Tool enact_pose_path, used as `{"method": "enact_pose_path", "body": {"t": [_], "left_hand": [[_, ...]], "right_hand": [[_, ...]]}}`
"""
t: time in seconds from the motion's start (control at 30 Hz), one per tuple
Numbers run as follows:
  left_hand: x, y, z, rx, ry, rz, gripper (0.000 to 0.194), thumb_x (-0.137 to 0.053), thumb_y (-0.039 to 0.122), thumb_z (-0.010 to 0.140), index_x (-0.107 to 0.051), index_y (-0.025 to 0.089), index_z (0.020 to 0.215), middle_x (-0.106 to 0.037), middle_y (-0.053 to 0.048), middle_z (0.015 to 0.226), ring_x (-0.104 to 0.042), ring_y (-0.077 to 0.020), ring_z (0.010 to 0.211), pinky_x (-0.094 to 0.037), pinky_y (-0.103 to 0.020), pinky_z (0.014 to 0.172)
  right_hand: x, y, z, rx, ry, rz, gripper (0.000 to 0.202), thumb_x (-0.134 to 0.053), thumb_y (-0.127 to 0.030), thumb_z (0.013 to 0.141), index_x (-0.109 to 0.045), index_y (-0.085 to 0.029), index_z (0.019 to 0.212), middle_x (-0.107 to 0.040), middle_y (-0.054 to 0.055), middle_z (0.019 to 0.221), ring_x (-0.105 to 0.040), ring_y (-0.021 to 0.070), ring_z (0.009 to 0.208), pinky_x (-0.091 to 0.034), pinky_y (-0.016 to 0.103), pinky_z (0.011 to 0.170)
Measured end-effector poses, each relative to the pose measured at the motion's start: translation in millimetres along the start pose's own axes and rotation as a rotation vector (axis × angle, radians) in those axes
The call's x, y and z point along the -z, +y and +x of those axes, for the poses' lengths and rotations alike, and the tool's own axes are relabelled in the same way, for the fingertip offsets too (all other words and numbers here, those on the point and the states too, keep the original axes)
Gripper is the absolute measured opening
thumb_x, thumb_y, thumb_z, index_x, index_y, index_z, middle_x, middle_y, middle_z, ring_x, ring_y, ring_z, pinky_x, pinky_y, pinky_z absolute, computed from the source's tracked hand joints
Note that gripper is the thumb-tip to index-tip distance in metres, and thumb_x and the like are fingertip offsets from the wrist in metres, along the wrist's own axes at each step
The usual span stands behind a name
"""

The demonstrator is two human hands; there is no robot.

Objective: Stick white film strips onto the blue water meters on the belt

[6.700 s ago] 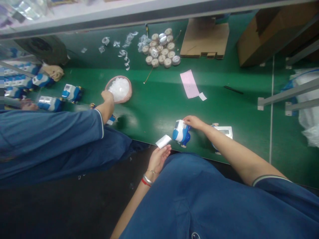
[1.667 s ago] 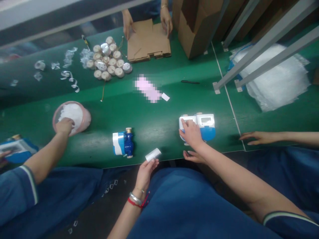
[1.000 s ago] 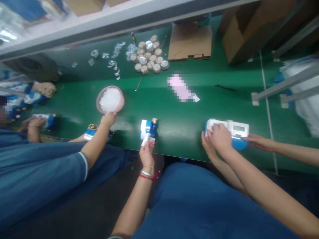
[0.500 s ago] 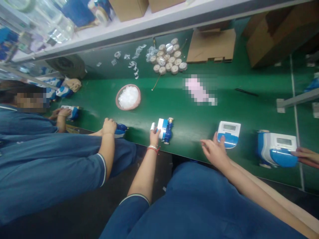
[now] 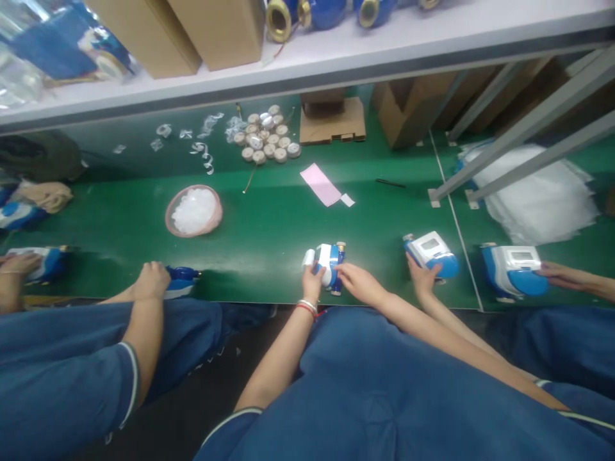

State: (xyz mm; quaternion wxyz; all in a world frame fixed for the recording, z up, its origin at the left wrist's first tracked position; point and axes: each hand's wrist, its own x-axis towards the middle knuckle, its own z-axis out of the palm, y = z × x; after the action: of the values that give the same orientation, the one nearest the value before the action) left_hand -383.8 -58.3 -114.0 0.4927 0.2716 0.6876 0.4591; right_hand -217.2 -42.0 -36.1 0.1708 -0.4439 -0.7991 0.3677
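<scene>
Landmark: pink bowl (image 5: pixel 216 218), heaped with white pieces (image 5: pixel 193 210), on the green worktop (image 5: pixel 259 230).

Item: blue-and-white meter (image 5: pixel 325 264), brass-ended; right of the bowl and nearer the wearer. Marking on its cover: too small to read.

Item: white roll (image 5: pixel 308 257), beside the meter; lettering illegible.

Left hand (image 5: pixel 312 276): fingers closed around the white roll, also against the meter's cover.

Right hand (image 5: pixel 358 280): fingertips at the meter's pipe side; whether they grip it, cannot tell.

Items, two: display meters (image 5: pixel 435 251), far right of the bowl, each with a co-worker's hand (image 5: pixel 423 276) on it; grey windows, characters unreadable.

Item: dark-blue-ended meter (image 5: pixel 181 280), on the near side of the bowl, under another co-worker's hand (image 5: pixel 152 280).

Items, paper: pink slip (image 5: pixel 320 184) and white tag (image 5: pixel 348 200), right of the bowl; print too small to read.

Item: cluster of round cream pieces (image 5: pixel 270 141), right of and beyond the bowl; faces blurred.
</scene>
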Motion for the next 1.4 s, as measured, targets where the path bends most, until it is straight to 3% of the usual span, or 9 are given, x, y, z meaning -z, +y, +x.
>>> {"method": "enact_pose_path", "body": {"t": [0.07,0.13,0.27,0.37,0.53,0.7,0.93,1.13,1.4], "left_hand": [[5.1,13.3,-10.2,0.004,0.030,-0.090,0.039,-0.064,0.027,0.071,-0.057,0.015,0.107,-0.061,-0.011,0.113,-0.053,-0.0217,0.109,-0.036,-0.036,0.098],[13.9,29.8,-25.3,0.019,-0.015,-0.182,0.034,-0.061,0.032,0.074,-0.059,0.013,0.102,-0.063,-0.013,0.107,-0.057,-0.0212,0.101,-0.040,-0.036,0.094],[23.1,66.3,-67.2,0.132,-0.296,-0.351,0.038,-0.058,0.042,0.075,-0.061,0.010,0.095,-0.066,-0.013,0.091,-0.063,-0.0167,0.076,-0.046,-0.033,0.079],[16.7,87.7,-94.5,0.154,-0.409,-0.401,0.035,-0.059,0.040,0.076,-0.062,0.010,0.094,-0.066,-0.013,0.090,-0.062,-0.0148,0.073,-0.046,-0.032,0.078],[3.9,104.9,-114.0,0.050,-0.413,-0.300,0.031,-0.056,0.036,0.078,-0.064,0.012,0.095,-0.067,-0.012,0.093,-0.062,-0.0187,0.083,-0.045,-0.035,0.083],[5.7,113.8,-119.2,-0.078,-0.360,-0.078,0.029,-0.056,0.035,0.078,-0.068,0.012,0.093,-0.068,-0.011,0.095,-0.060,-0.0219,0.090,-0.043,-0.034,0.088],[6.9,116.1,-121.2,-0.060,-0.345,-0.041,0.026,-0.058,0.032,0.077,-0.069,0.013,0.091,-0.068,-0.009,0.094,-0.060,-0.0223,0.090,-0.041,-0.035,0.090],[1.3,103.9,-119.6,0.049,-0.331,-0.211,0.029,-0.058,0.034,0.076,-0.068,0.011,0.091,-0.068,-0.012,0.093,-0.062,-0.0208,0.086,-0.043,-0.036,0.088],[9.2,87.5,-117.3,0.300,-0.306,-0.411,0.033,-0.061,0.033,0.076,-0.062,0.009,0.098,-0.067,-0.015,0.093,-0.063,-0.0182,0.083,-0.045,-0.033,0.082]], "right_hand": [[9.0,1.3,-2.8,-0.001,0.024,0.023,0.029,-0.039,-0.021,0.086,-0.055,-0.020,0.110,-0.060,0.008,0.107,-0.056,0.0163,0.097,-0.045,0.033,0.087],[19.4,-0.7,-5.4,-0.009,0.060,0.063,0.028,-0.040,-0.023,0.086,-0.056,-0.020,0.108,-0.061,0.007,0.103,-0.057,0.0166,0.093,-0.046,0.034,0.084],[44.5,-19.8,-9.8,0.053,0.141,0.188,0.024,-0.044,-0.027,0.084,-0.059,-0.022,0.103,-0.060,0.006,0.100,-0.056,0.0167,0.092,-0.046,0.034,0.084],[62.5,-37.3,-12.6,0.137,0.212,0.220,0.022,-0.048,-0.029,0.083,-0.060,-0.023,0.100,-0.058,0.006,0.105,-0.052,0.0182,0.102,-0.042,0.036,0.091],[77.6,-40.5,-15.0,0.127,0.240,0.216,0.019,-0.054,-0.031,0.079,-0.060,-0.022,0.095,-0.058,0.006,0.102,-0.051,0.0192,0.104,-0.039,0.037,0.093],[78.4,-31.0,-18.1,0.089,0.185,0.335,0.017,-0.056,-0.034,0.078,-0.059,-0.021,0.087,-0.060,0.003,0.096,-0.054,0.0172,0.096,-0.042,0.033,0.088],[76.3,-26.7,-17.9,0.036,0.109,0.423,0.015,-0.057,-0.034,0.076,-0.058,-0.020,0.081,-0.060,0.003,0.093,-0.054,0.0157,0.090,-0.043,0.033,0.085],[70.9,-25.8,-14.9,0.069,0.161,0.358,0.011,-0.055,-0.031,0.077,-0.059,-0.020,0.078,-0.062,0.003,0.090,-0.056,0.0158,0.088,-0.044,0.032,0.082],[52.7,-18.4,-15.1,0.226,0.078,-0.062,0.024,-0.043,-0.025,0.086,-0.062,-0.022,0.100,-0.064,0.006,0.104,-0.057,0.0198,0.098,-0.042,0.037,0.085]]}}
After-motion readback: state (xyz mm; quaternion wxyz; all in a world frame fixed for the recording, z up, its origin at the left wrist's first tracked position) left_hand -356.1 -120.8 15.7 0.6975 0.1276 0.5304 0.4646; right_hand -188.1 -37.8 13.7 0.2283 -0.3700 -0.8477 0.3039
